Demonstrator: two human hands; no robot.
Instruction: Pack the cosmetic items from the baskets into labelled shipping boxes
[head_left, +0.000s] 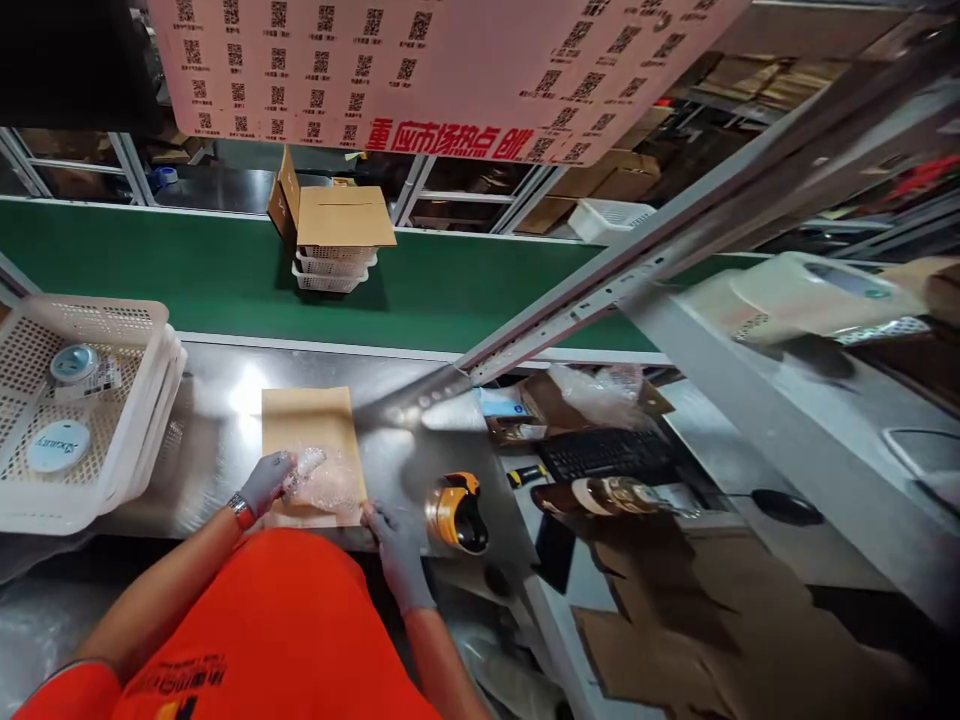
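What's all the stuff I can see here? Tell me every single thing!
cardboard sheet: one, brown, flat on the steel table
bubble wrap: one bundle, clear, on the cardboard sheet
baskets: one stack, white, left, holding round discs
scanner: one, yellow and black, right of the cardboard sheet
keyboard: one, black, far right
conveyor belt: one, green, behind the table, carrying a box
left hand: grey glove, on the bubble wrap
right hand: grey glove, at the cardboard sheet's near corner

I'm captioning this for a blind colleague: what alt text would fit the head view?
A person in gloves grips a bubble-wrapped bundle with the left hand on a brown envelope lying on a steel table, the right hand at the envelope's near corner. A white basket sits left, a scanner right, a green conveyor behind.
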